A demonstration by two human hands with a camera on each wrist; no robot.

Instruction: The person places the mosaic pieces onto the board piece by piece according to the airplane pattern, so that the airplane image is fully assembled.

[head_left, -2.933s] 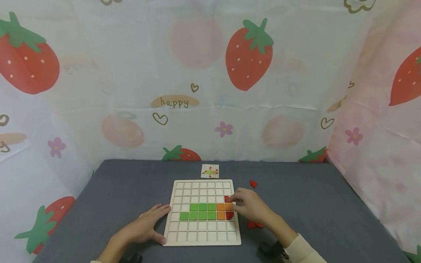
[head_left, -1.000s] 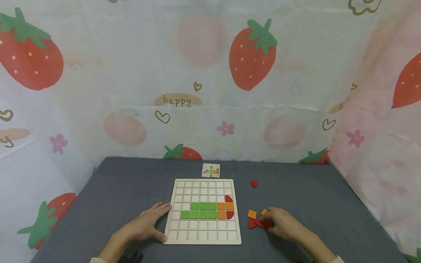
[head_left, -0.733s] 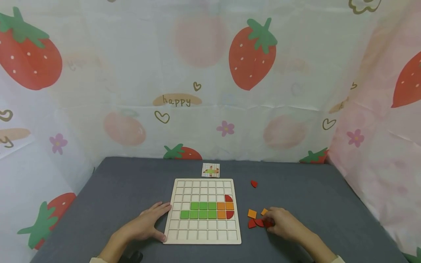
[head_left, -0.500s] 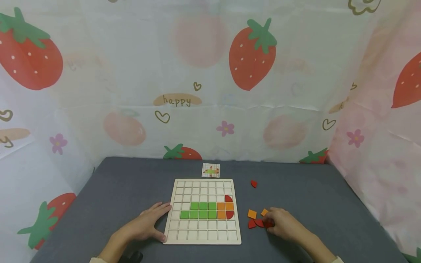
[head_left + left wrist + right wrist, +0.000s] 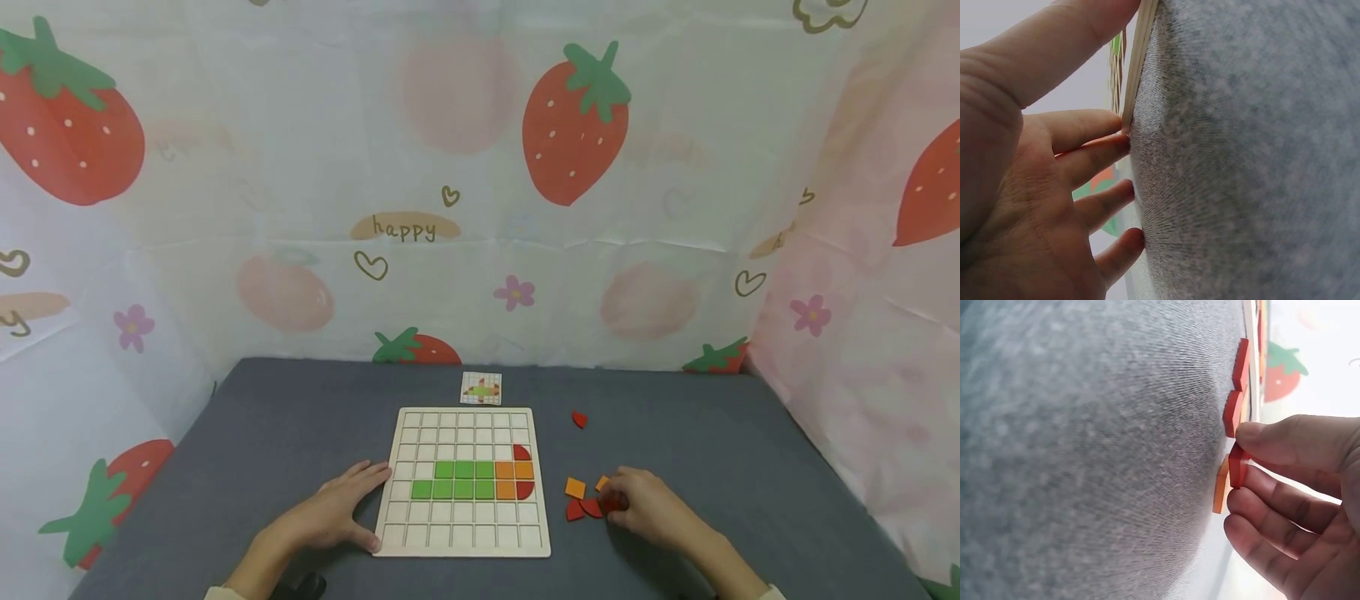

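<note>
Now the right hand (image 5: 647, 508) is at the loose pieces, away from the grid board (image 5: 450, 542)

The right hand's thumb and fingers are drawn narrow, pinching a red tile (image 5: 1235, 465). The fingers mask much of its outline, and whether it is clear of the table (image 5: 337, 408) I cannot tell. Just beside it lie two loose red tiles (image 5: 592, 508) and two orange square tiles (image 5: 575, 487), one of these partly hidden by the hand. A lone red tile (image 5: 579, 420) lies farther back.

About three seconds ago the right hand was over the board's right edge, at the upper red corner tile (image 5: 521, 452). That tile now sits in its cell with no finger on it, so the work seems to have turned from setting a piece to taking one up.

Meanwhile, the left hand (image 5: 330, 517) keeps its place, spread and gripping nothing, with fingertips at the board's left edge and thumb at its near corner; it probably steadies the board.

On the board, seven green tiles (image 5: 463, 481) adjoin three orange ones (image 5: 506, 481), with a lower red corner tile (image 5: 524, 490) below. Beyond the far edge lies a pattern card (image 5: 481, 388), printed in similar colours.
</note>
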